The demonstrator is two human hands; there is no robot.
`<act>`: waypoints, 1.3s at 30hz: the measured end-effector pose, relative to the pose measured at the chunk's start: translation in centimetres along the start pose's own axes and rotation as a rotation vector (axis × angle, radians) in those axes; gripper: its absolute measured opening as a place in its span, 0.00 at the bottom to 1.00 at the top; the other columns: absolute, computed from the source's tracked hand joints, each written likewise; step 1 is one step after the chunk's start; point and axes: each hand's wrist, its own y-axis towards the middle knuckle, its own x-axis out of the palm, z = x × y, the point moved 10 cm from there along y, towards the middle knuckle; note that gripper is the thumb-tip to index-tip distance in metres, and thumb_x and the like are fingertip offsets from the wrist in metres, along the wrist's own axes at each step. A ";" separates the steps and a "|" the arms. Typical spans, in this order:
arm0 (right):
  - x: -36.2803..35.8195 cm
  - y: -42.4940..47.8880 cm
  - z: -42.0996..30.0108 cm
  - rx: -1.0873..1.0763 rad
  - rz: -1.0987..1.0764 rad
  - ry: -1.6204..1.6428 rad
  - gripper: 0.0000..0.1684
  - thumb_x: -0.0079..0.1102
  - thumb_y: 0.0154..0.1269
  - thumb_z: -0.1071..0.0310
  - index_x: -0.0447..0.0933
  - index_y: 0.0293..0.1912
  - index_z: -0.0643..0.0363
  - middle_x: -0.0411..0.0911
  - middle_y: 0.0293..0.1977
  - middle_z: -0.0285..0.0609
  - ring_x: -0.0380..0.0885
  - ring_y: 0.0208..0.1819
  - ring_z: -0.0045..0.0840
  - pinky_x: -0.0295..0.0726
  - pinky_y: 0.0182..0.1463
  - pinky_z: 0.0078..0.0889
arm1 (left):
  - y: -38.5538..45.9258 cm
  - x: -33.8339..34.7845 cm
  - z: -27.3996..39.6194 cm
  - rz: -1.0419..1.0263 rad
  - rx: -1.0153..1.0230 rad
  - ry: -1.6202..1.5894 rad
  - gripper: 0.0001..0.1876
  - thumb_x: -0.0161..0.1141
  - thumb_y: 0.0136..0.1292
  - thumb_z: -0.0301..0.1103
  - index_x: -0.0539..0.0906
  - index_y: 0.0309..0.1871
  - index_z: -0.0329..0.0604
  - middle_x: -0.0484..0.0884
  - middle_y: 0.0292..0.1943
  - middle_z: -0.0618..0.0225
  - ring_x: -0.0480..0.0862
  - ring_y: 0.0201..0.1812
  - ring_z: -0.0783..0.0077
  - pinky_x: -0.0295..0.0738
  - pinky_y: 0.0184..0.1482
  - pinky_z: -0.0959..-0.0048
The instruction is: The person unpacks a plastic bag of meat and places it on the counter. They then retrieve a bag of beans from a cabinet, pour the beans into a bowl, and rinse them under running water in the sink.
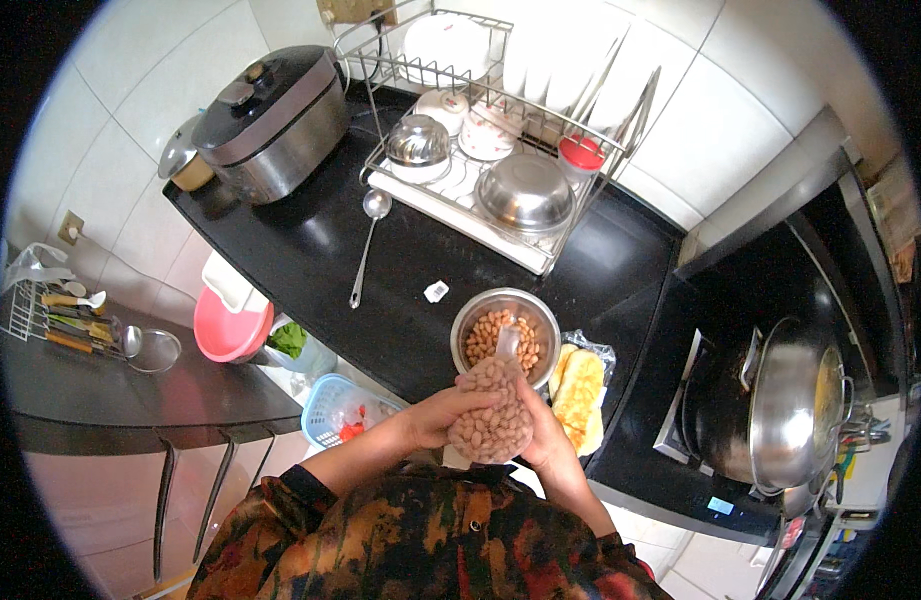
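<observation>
Between my two hands is a clear plastic bag of shelled peanuts, its narrow mouth tilted over a steel bowl on the black counter. My left hand grips the bag's left side with the thumb across its front, and my right hand holds its right side. Peanuts lie in the bowl below the bag's mouth. Bread in a plastic wrapping lies just right of the bowl. A small white tag is on the counter left of the bowl.
A steel ladle lies on the counter. Behind stands a wire dish rack with bowls and plates; a large electric cooker is at the back left. A wok sits on the stove at right. A blue basket and a pink basin are at left.
</observation>
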 end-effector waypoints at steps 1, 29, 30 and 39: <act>0.3 0.2 0.1 0.016 -0.029 -0.011 0.43 0.48 0.77 0.43 0.53 0.75 0.64 0.65 0.70 0.58 0.68 0.71 0.43 0.69 0.74 0.46 | 0.1 -0.1 0.0 0.004 -0.004 -0.002 0.24 0.58 0.74 0.37 0.70 0.68 0.39 0.80 0.61 0.57 0.83 0.60 0.67 0.80 0.62 0.68; -3.1 4.3 -5.7 0.089 0.083 -0.162 0.43 0.40 0.78 0.37 0.75 0.58 0.75 0.72 0.65 0.61 0.75 0.64 0.46 0.79 0.64 0.49 | 4.5 1.7 0.7 -0.179 0.208 0.266 0.24 0.56 0.77 0.39 0.72 0.69 0.35 0.81 0.60 0.61 0.81 0.60 0.72 0.73 0.66 0.68; -3.2 4.9 -6.1 0.111 0.089 -0.157 0.41 0.42 0.78 0.39 0.76 0.57 0.75 0.73 0.64 0.62 0.76 0.63 0.46 0.81 0.62 0.50 | 4.5 1.7 1.3 -0.150 0.221 0.266 0.20 0.58 0.76 0.41 0.79 0.63 0.36 0.85 0.53 0.65 0.83 0.54 0.75 0.76 0.60 0.72; -2.1 5.4 -6.3 0.152 0.087 -0.033 0.41 0.40 0.79 0.41 0.72 0.56 0.79 0.75 0.58 0.70 0.86 0.48 0.48 0.89 0.49 0.54 | 4.0 3.1 2.9 -0.293 0.371 0.210 0.22 0.57 0.77 0.41 0.75 0.65 0.35 0.82 0.57 0.63 0.80 0.60 0.74 0.73 0.65 0.70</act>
